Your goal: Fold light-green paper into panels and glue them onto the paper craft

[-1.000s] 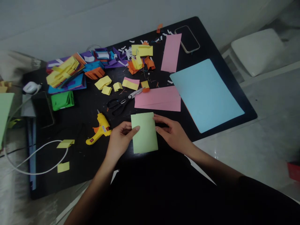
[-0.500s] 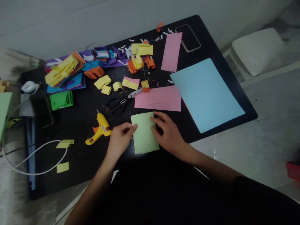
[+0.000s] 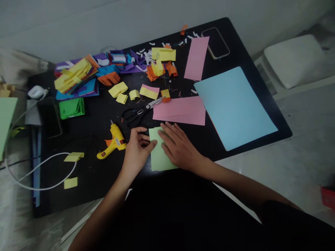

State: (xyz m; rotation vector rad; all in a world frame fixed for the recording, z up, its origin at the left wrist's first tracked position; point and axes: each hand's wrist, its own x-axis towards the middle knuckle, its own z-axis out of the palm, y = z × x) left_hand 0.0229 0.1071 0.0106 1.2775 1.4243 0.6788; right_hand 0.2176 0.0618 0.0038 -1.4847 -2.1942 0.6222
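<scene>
A light green paper (image 3: pixel 159 158) lies on the black table near its front edge. My right hand (image 3: pixel 180 146) rests flat across its right part, fingers stretched out and covering its upper right. At the paper's left edge is my left hand (image 3: pixel 138 148), its thumb on the paper and its other fingers curled beside the edge, partly hidden. A yellow glue gun (image 3: pixel 114 142) lies left of my left hand. Behind the green paper are black-handled scissors (image 3: pixel 140 111) and pink paper strips (image 3: pixel 180 111).
Large blue sheets (image 3: pixel 234 108) lie at the right, with a phone (image 3: pixel 216 43) behind them. Folded yellow papers (image 3: pixel 75 75), a green stack (image 3: pixel 72 108) and scraps fill the back left. A white cable (image 3: pixel 49 188) loops at the left.
My right hand has moved left and spread over the green paper, covering more of it. My left fingers have shifted at its left edge. The camera view has shifted slightly.
</scene>
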